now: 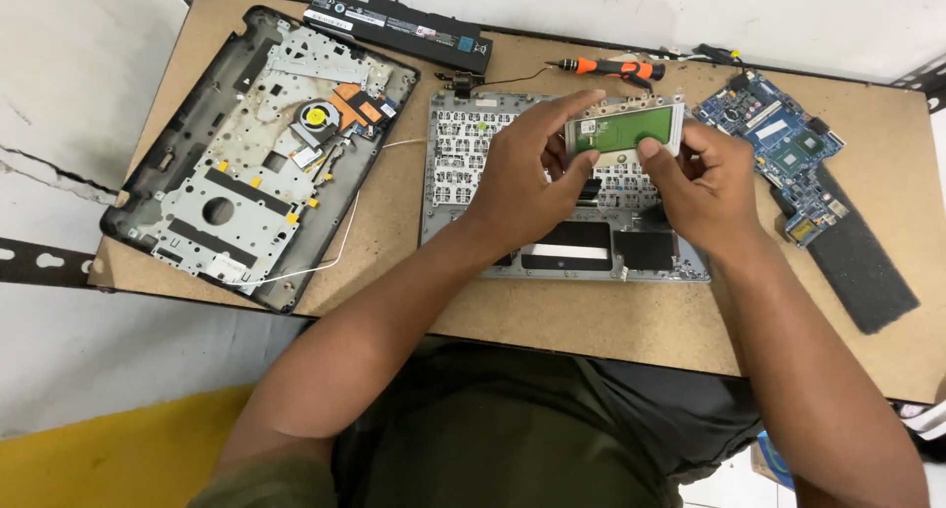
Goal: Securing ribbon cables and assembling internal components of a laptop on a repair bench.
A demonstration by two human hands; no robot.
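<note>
Both hands hold a small rectangular touchpad module point(623, 129), green board in a silver frame, lifted above the upturned laptop palmrest and keyboard panel point(463, 143). My left hand point(527, 168) grips its left end with thumb and fingers. My right hand point(700, 178) pinches its lower right edge. A short dark ribbon hangs under the module between my hands.
A laptop bottom case point(246, 153) with fan and metal frame lies at the left, a white wire trailing from it. A black battery point(399, 27) lies at the back. An orange-handled screwdriver point(611, 68) and a blue motherboard point(783, 143) with a black pad point(867, 267) sit at the right.
</note>
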